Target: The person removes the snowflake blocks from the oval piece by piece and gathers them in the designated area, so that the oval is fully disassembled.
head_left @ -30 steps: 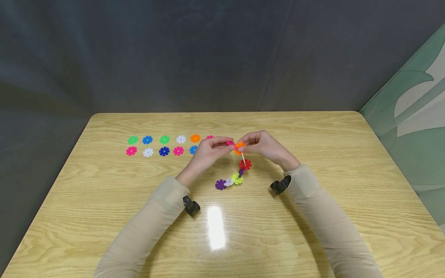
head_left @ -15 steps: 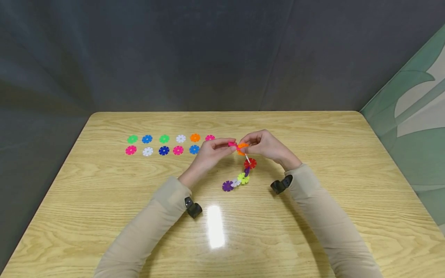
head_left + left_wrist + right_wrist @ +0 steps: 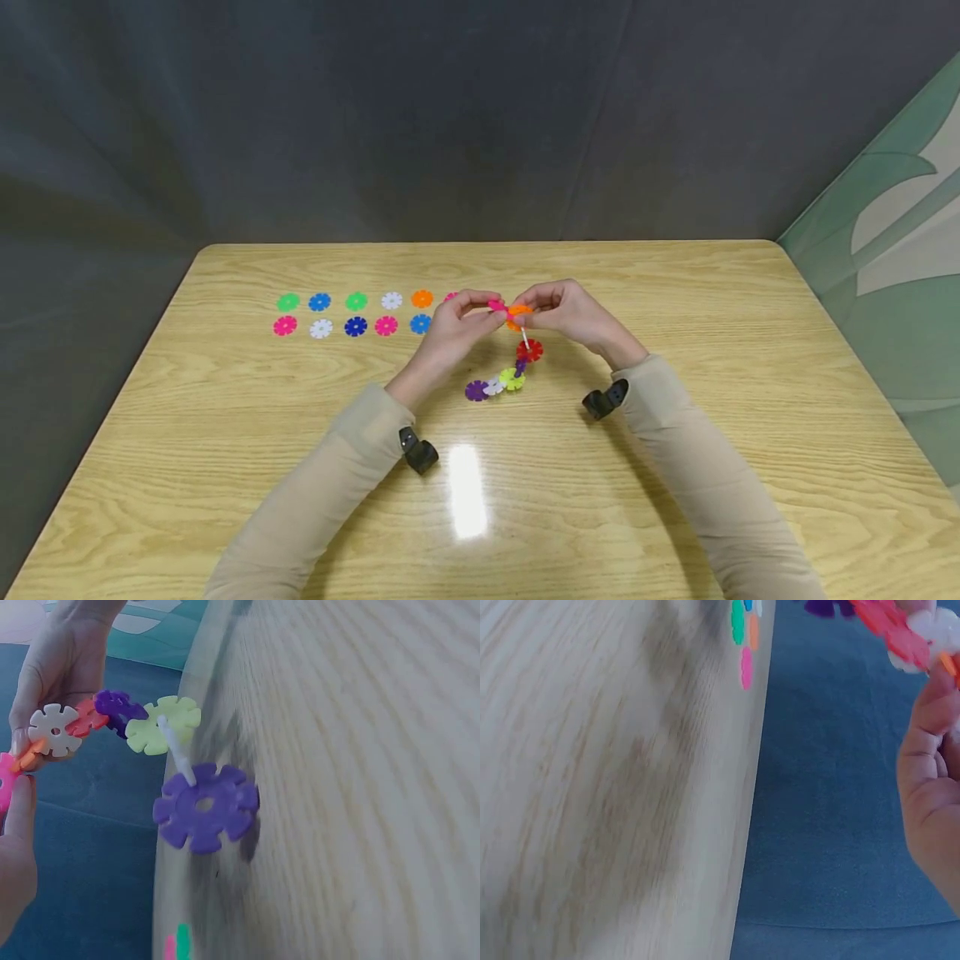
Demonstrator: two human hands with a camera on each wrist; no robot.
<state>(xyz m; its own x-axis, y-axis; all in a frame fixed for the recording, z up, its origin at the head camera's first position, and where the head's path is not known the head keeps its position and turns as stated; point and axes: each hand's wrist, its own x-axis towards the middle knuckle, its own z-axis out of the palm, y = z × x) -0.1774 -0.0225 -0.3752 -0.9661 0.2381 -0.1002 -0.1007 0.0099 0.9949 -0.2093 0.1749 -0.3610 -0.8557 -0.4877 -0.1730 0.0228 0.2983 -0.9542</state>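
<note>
My left hand pinches a pink notched disc between thumb and fingers. Facing it, my right hand pinches an orange notched disc, and the two discs meet at their edges. From the orange disc hangs a chain of slotted discs: a white one seen edge-on from the head, a red one, a small-looking purple one, a yellow-green one, another white one and a purple end disc. In the left wrist view the chain hangs over the wooden surface.
Left of my hands, two rows of loose notched discs lie on the wooden table, among them a green one, a dark blue one and an orange one. A dark curtain stands behind the table's far edge.
The hanging chain swung right, then back left, with its purple end now slightly higher. Both hands stay nearly in place, still gripping the pink and orange discs, which have tilted a little.
</note>
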